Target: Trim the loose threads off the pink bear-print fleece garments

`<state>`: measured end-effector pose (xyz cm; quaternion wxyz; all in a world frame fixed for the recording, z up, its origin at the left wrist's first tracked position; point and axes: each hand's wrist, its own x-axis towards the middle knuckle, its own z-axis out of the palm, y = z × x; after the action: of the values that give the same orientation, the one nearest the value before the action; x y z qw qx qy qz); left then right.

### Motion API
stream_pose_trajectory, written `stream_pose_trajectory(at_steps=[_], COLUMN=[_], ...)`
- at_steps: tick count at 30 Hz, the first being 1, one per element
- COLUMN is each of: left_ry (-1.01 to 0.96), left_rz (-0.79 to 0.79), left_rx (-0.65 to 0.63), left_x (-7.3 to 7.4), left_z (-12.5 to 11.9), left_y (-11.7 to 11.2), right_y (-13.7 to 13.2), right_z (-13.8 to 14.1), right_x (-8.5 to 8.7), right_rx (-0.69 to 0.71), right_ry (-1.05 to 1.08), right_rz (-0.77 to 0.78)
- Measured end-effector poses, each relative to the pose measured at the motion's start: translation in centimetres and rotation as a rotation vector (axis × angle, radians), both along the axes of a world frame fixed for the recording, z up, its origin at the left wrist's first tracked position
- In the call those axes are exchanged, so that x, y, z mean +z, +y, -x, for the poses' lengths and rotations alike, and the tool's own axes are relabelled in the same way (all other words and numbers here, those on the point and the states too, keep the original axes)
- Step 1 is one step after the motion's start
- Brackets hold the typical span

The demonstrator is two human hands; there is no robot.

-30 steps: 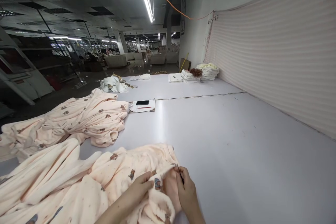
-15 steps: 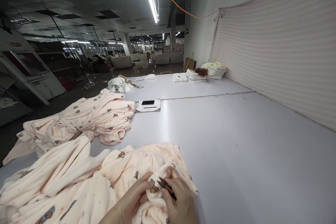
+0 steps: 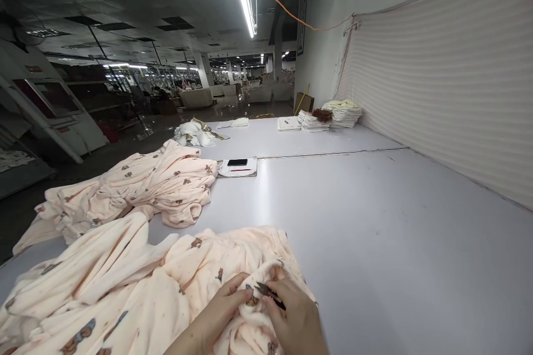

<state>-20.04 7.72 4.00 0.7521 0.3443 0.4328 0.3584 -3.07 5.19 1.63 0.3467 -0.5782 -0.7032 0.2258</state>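
Soft peach fabric (image 3: pixel 158 294) printed with small brown bears lies in folds at the front of the table. My left hand (image 3: pixel 220 310) pinches a fold of it between thumb and fingers. Dark thread snips (image 3: pixel 266 290) sit in my right hand (image 3: pixel 293 313), its fingers closed round them. The snips' pointed blades face left, over the fold beside a bear print and near my left fingertips. Whether the blades touch the cloth I cannot tell. Part of the snips is hidden by my right fingers.
Another heap of the same fabric (image 3: pixel 137 183) lies behind on the left. A phone (image 3: pixel 237 162) and a red pen rest on papers (image 3: pixel 235 172) mid-table. White cloth scraps (image 3: pixel 194 133) and folded stacks (image 3: pixel 343 115) stand farther back. A striped curtain (image 3: pixel 441 66) borders the table's right side.
The snips' blades look closer together than before. Both hands keep their places on the fabric, and the whole view has shifted slightly.
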Motion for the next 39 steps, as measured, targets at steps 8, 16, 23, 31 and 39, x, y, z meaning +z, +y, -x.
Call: stream_pose_trajectory(at_steps=[8, 16, 23, 31, 39], left_ry=[0.080, 0.168, 0.016, 0.005, 0.406], left_rz=[0.010, -0.119, -0.050, -0.039, -0.301], left_rx=[-0.032, -0.058, 0.040, 0.055, -0.033], left_x=[-0.3, -0.1, -0.3, -0.4, 0.4], left_z=[0.3, 0.6, 0.3, 0.2, 0.1], left_y=[0.2, 0.0, -0.5, -0.6, -1.1], right_y=[0.7, 0.8, 0.3, -0.1, 1.6], right_z=[-0.1, 0.1, -0.1, 0.9, -0.7], right_x=[-1.9, -3.0, -1.0, -2.2, -2.9], right_rx=[0.001, -0.096, -0.008, -0.027, -0.231], right_ry=[0.344, 0.541, 0.358, 0.387, 0.087], right_rz=[0.100, 0.131, 0.120, 0.033, -0.057])
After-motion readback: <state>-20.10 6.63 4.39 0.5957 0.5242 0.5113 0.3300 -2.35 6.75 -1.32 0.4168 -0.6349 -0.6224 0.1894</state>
